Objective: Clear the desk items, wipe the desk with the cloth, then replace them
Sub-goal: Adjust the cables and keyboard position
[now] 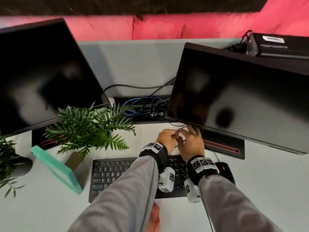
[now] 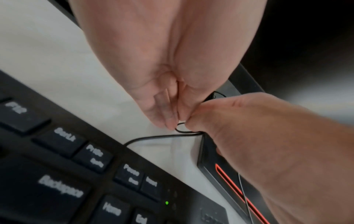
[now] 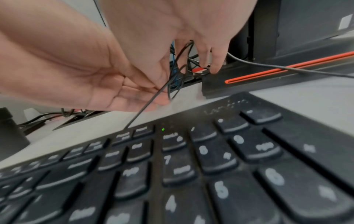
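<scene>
Sleeves hide the keyboard point(image 1: 110, 173) middle, right forearm covers most of the mouse point(image 1: 224, 167), left monitor point(image 1: 41, 72) cropped by frame edge.

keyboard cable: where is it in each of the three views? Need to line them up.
Head: thin black keyboard cable between the two hands, behind the keyboard; barely visible.
Left wrist: cable runs from the keyboard's back edge to a loop at the fingertips, centre frame.
Right wrist: cable rises from the keyboard's back edge into the left hand, centre-left.
Shared landmark: the red-striped monitor base.
</scene>
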